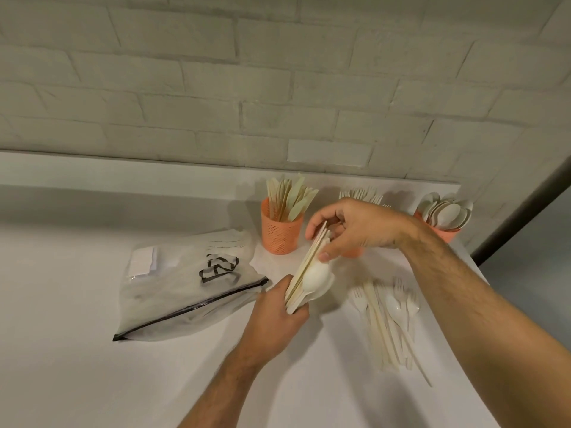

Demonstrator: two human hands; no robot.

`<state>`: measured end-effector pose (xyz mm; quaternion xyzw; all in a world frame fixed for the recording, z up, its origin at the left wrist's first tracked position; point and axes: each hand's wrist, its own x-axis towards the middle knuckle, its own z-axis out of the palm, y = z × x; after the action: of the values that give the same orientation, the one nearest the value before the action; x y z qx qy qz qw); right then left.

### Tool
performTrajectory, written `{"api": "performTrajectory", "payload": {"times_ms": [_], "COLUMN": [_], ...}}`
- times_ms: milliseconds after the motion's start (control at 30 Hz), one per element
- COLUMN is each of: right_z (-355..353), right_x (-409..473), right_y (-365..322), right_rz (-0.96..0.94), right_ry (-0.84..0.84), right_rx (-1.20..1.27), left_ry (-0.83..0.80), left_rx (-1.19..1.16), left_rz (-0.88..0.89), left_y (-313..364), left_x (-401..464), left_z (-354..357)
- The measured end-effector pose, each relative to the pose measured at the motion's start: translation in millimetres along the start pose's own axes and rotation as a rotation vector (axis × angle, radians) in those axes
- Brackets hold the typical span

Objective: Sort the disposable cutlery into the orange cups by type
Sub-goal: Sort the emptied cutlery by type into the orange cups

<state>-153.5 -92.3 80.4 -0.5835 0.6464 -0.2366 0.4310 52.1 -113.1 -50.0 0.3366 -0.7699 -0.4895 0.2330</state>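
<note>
Three orange cups stand by the wall: the left cup (280,234) holds knives, the middle cup (352,251) with forks is mostly hidden behind my right hand, and the right cup (448,231) holds spoons. A bundle of pale cutlery (312,273), with spoon bowls showing, is held tilted above the table. My left hand (278,310) grips its lower end. My right hand (355,227) pinches its upper end between fingers and thumb. A loose pile of forks, knives and a spoon (392,316) lies on the white table (92,381) to the right.
A clear zip bag (185,291) with a black seal and papers inside lies at the left of the cups. A white brick wall rises behind the table. The table's right edge runs diagonally close to the loose pile.
</note>
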Motion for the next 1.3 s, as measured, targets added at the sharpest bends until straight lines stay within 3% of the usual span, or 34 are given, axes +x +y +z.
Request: {"api": "performTrajectory", "payload": {"times_ms": [167, 367, 867, 967, 1067, 1200, 1300], "right_z": [17.9, 44.9, 49.9, 47.5, 31.0, -1.3, -7.1], "right_x": [5.8, 8.5, 17.0, 21.4, 30.2, 42.6, 62.1], "right_y": [12.6, 20.9, -0.2, -4.1, -9.7, -19.8, -20.8], "right_rz": [-0.110, -0.216, -0.240, -0.281, -0.343, -0.414, -0.392], "right_ry": [0.164, 0.132, 0.201, 0.296, 0.494, 0.786, 0.913], "right_rx": [0.295, 0.560, 0.454, 0.453, 0.537, 0.618, 0.565], "left_ry": [0.042, -0.039, -0.141, -0.111, -0.046, 0.129, 0.228], "left_rx": [-0.206, -0.365, -0.412, -0.453, -0.463, -0.456, -0.452], "left_rz": [0.014, 0.029, -0.098, -0.094, -0.111, -0.065, -0.044], "left_y": [10.6, 17.0, 11.5, 10.1, -1.0, -17.3, -24.8], "left_x": [1.8, 3.4, 9.5, 12.7, 14.9, 16.4, 15.0], "left_z": [-1.4, -6.1, -9.3, -10.5, -10.8, -0.3, 10.3]}}
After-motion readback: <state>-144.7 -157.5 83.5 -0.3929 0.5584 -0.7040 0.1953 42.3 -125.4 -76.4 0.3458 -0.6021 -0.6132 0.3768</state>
